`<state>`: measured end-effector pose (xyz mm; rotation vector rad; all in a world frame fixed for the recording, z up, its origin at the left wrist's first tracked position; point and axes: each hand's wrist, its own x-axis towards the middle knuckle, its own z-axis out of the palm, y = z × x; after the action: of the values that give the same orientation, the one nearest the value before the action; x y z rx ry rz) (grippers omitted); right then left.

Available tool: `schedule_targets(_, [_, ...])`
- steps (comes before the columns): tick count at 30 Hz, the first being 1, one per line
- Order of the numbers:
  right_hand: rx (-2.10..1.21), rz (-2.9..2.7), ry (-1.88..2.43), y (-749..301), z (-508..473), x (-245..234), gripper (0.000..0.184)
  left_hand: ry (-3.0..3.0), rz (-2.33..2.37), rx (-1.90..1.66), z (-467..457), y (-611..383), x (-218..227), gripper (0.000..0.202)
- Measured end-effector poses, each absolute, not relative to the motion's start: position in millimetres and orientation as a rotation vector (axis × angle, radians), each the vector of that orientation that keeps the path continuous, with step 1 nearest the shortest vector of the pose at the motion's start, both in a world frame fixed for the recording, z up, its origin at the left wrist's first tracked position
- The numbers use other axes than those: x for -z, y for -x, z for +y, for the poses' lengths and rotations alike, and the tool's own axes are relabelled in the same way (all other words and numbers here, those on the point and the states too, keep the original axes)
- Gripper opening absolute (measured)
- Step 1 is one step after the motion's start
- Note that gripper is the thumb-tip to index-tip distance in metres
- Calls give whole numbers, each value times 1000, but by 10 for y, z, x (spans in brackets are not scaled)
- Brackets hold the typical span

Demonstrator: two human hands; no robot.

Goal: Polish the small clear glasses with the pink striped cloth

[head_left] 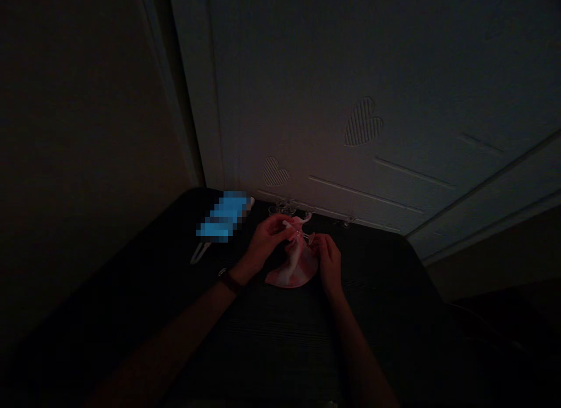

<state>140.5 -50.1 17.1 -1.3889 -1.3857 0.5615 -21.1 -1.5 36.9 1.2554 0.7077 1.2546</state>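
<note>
A small pink-and-white piece, flared like a little dress with a curved lower edge, is between my two hands on the dark table. It looks soft, but in this dim light I cannot tell what it is. My left hand pinches its upper left part between thumb and fingers. At its right side, the curled fingers of my right hand close on a small pink end that sticks out. Thin pale lines run between the two hands near the middle. The fingertips are partly hidden.
Several clear ring-like items lie behind my hands by the pale panel with heart reliefs. Another small shiny item is further right. A blurred bright blue device with a white loop lies left on the dark table.
</note>
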Motion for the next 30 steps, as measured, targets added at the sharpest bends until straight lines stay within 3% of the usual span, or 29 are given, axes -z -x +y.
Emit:
schedule_targets(10, [-173,-1641,1643,-1463,-451,-17,18,-1117,682,-1286,-46,214,-386,29])
schedule_targets(18, [-149,-1599,1783,-1506,-432,22,19,-1029,614,-1269,-78,200,-389,25])
schedule_targets(22, [-211,-1554,1753,-1509,-419,39,10,-1119,643,-1269,-80,200,-367,26])
schedule_targets(30, [-704,-1051,1377,-1563,-416,-29,24,-1299,770,-1259,-44,175,-314,25])
